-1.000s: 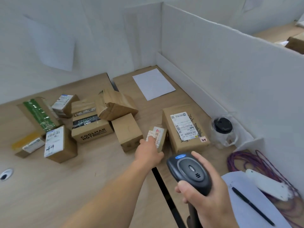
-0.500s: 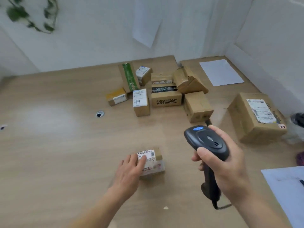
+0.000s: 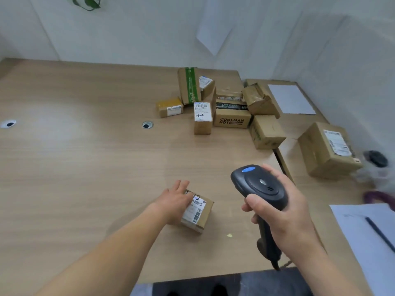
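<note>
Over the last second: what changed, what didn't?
The left hand carried the small labelled box from beside the big parcel to open table near the person and now rests on it, fingers straight. The right hand still grips the scanner; the box pile is unmoved.

Table: pale wood-grain laminate, smooth, faint sheen. 
Scanner: black plastic, matt; blue button glossy. 
Box: brown cardboard, matt; white paper label. 
Far boxes: same matt cardboard, paper labels; one with shiny green tape, one creased under glossy clear tape. 
Sheet: white paper, matt. 
Grommet: silvery, metal or plastic unclear.
</note>
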### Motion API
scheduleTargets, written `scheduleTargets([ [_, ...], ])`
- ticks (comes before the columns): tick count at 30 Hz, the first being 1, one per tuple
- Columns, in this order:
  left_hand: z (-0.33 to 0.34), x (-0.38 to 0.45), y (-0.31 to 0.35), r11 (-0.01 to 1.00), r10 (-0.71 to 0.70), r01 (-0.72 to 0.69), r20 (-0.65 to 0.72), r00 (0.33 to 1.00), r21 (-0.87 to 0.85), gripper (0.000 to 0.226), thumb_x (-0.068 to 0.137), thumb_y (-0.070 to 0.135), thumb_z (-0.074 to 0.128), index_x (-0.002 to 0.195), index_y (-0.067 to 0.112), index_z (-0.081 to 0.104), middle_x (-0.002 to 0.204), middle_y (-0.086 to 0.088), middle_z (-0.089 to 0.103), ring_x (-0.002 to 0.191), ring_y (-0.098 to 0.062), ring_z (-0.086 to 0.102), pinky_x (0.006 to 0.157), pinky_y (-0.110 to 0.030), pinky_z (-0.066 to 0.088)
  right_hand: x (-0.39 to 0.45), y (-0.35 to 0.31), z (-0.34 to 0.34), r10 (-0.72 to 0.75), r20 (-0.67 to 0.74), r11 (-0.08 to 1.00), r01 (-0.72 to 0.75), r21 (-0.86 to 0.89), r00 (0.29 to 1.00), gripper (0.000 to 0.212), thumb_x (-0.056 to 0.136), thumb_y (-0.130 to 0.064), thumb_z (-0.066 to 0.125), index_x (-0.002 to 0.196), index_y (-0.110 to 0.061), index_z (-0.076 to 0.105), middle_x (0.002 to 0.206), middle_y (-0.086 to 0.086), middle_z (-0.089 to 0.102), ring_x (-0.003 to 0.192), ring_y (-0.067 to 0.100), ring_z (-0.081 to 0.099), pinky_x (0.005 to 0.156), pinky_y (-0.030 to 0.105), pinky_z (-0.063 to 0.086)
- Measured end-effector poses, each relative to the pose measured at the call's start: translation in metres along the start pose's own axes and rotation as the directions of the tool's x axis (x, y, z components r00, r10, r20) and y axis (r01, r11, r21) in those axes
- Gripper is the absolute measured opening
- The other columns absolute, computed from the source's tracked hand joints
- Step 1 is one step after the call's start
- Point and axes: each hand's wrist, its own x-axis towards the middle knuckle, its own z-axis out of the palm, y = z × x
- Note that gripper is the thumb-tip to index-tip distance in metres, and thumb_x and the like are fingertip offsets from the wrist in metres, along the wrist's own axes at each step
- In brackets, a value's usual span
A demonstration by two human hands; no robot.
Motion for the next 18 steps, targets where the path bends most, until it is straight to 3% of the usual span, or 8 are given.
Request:
scheduleTargets([
  [3,-0.002,0.005,0.003,0.999,0.013,-0.015,0.039,0.999,0.042,0.044,0.087,0.022,0.065,0.126,0.017,0.045,0.144,-0.009,0.033,0.137,-0.029,0.029,0.100,-0.043,0.044,-0.016,-0.003,-0.019,0.018,-0.027,1.000,-0.018,-0.025,0.999,0.087,0.055,-0.044,0.083,0.136,-0.026,0.058,0.090,0.011,0.075,0.067,0.022,0.071,0.052,0.029,0.054],
  [6,-0.005,0.008,0.011,0.999,0.003,-0.006,0.062,0.998,0.049,0.062,0.078,0.037,0.077,0.127,0.018,0.043,0.128,-0.007,0.040,0.121,-0.027,0.044,0.093,-0.037,0.045,-0.030,-0.001,-0.041,0.045,-0.055,0.999,-0.046,-0.021,0.997,0.077,0.066,-0.028,0.079,0.139,-0.022,0.055,0.083,0.015,0.075,0.069,0.027,0.072,0.053,0.029,0.056],
  [9,-0.003,0.005,0.024,0.995,-0.084,0.087,0.050,0.995,-0.051,0.090,0.063,0.050,0.088,0.131,0.020,0.036,0.126,-0.006,0.043,0.115,-0.026,0.047,0.091,-0.036,0.047,-0.039,-0.001,-0.054,0.057,-0.063,0.998,-0.057,0.003,0.996,0.075,0.069,-0.027,0.076,0.140,-0.022,0.054,0.085,0.016,0.075,0.074,0.036,0.071,0.054,0.030,0.056],
  [13,0.007,-0.005,0.045,0.968,-0.205,0.196,-0.040,0.978,-0.159,0.120,0.052,0.062,0.089,0.144,0.024,0.021,0.129,-0.005,0.040,0.120,-0.026,0.040,0.095,-0.038,0.050,-0.048,-0.005,-0.064,0.079,-0.025,0.996,-0.078,0.043,0.997,0.070,0.073,-0.026,0.086,0.136,-0.024,0.057,0.085,0.015,0.075,0.066,0.024,0.070,0.052,0.027,0.055],
  [16,0.010,-0.012,0.058,0.950,-0.273,0.257,-0.072,0.959,-0.177,0.108,0.052,0.065,0.087,0.137,0.023,0.035,0.125,-0.004,0.040,0.119,-0.025,0.038,0.091,-0.035,0.048,-0.052,-0.002,-0.072,0.093,0.012,0.993,-0.093,0.066,0.996,0.073,0.064,-0.022,0.082,0.133,-0.023,0.058,0.084,0.013,0.074,0.064,0.023,0.070,0.050,0.028,0.053],
  [18,0.010,-0.017,0.064,0.942,-0.304,0.286,-0.088,0.949,-0.179,0.097,0.056,0.064,0.087,0.133,0.024,0.042,0.124,-0.004,0.041,0.119,-0.025,0.038,0.089,-0.033,0.045,-0.055,0.000,-0.075,0.089,0.016,0.994,-0.089,0.063,0.996,0.084,0.055,-0.032,0.085,0.134,-0.023,0.059,0.085,0.014,0.074,0.066,0.026,0.071,0.049,0.030,0.053],
])
